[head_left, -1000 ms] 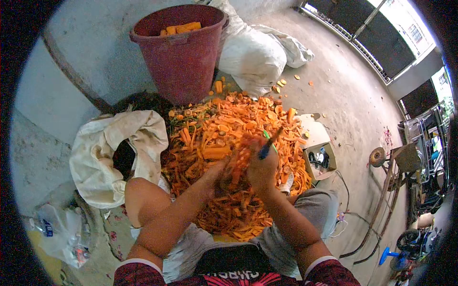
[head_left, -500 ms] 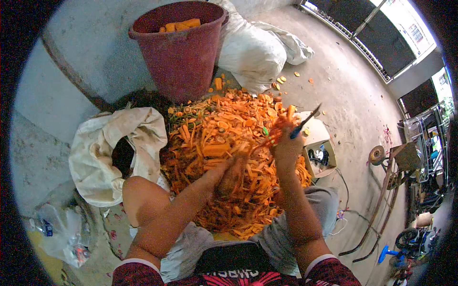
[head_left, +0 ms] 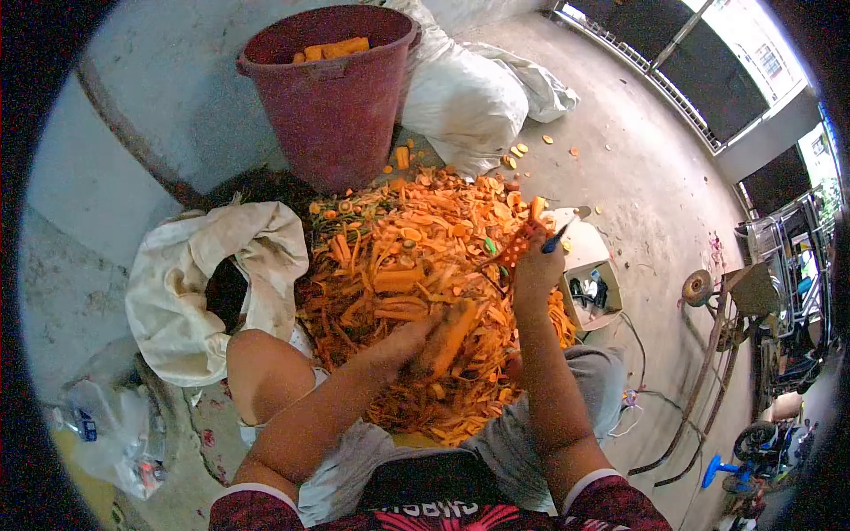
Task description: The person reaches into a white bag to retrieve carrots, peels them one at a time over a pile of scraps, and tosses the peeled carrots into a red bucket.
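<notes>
My left hand (head_left: 409, 345), smeared by motion, is closed on a carrot (head_left: 453, 338), held low over a heap of carrot peelings (head_left: 416, 239). To its right and farther forward, my right hand (head_left: 538, 270) is closed on a red tool with pale dots (head_left: 516, 246), which looks like a peeler. A knife (head_left: 556, 239) with a blue handle also sticks out of this hand, its blade pointing up and right. The two hands are apart. Whole carrots (head_left: 396, 280) lie among the peelings beyond my left hand.
A maroon bucket (head_left: 323, 106) with carrot pieces stands behind the heap. White sacks (head_left: 469, 97) lean beside it. An open cream sack (head_left: 168, 283) sits at left, a carton (head_left: 595, 252) at right. Farther right are a hand cart (head_left: 722, 354) and a plastic bag (head_left: 115, 434) lies left.
My left hand has moved slightly down and left, and the carrot in it now shows clearly. My right hand stays nearly in place, with the knife blade turned a little.
</notes>
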The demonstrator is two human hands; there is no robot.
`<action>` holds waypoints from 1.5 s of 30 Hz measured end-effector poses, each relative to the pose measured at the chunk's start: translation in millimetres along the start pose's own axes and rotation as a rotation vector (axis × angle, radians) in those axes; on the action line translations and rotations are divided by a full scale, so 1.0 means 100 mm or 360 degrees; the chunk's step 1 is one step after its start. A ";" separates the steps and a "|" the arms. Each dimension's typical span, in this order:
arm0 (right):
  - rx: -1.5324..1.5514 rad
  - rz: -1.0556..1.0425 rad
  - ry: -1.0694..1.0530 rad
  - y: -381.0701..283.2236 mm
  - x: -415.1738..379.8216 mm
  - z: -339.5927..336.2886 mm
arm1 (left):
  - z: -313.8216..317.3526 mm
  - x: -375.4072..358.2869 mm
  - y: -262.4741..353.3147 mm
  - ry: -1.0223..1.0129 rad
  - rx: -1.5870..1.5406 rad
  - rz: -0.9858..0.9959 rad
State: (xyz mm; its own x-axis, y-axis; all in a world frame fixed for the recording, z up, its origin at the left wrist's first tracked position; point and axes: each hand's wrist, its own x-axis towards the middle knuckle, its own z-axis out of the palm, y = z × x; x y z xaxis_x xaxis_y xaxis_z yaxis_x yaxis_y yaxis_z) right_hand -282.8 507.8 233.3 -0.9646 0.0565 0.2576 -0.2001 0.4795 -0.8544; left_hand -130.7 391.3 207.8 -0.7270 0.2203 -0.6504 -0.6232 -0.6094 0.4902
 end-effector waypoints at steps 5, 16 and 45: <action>0.0494 -0.0155 -0.0355 -0.13 -0.46 0.13 | 0.14 -0.16 0.14 0.0055 -0.0269 -0.0030; -0.0177 -0.0015 -0.0099 -0.21 -0.17 0.05 | 0.01 -0.09 -0.07 -0.0165 0.0354 0.0119; 0.0230 -0.0280 -0.0362 -0.48 -0.86 0.09 | 0.03 -0.10 0.11 0.0031 -0.0227 0.0090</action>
State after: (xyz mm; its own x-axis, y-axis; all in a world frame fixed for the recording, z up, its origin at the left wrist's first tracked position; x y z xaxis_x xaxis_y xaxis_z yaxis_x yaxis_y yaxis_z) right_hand -191.9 472.5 247.9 -0.9235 -0.2212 0.3135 -0.3738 0.3345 -0.8651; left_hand -131.4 385.0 221.5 -0.7531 0.1687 -0.6360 -0.5332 -0.7229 0.4395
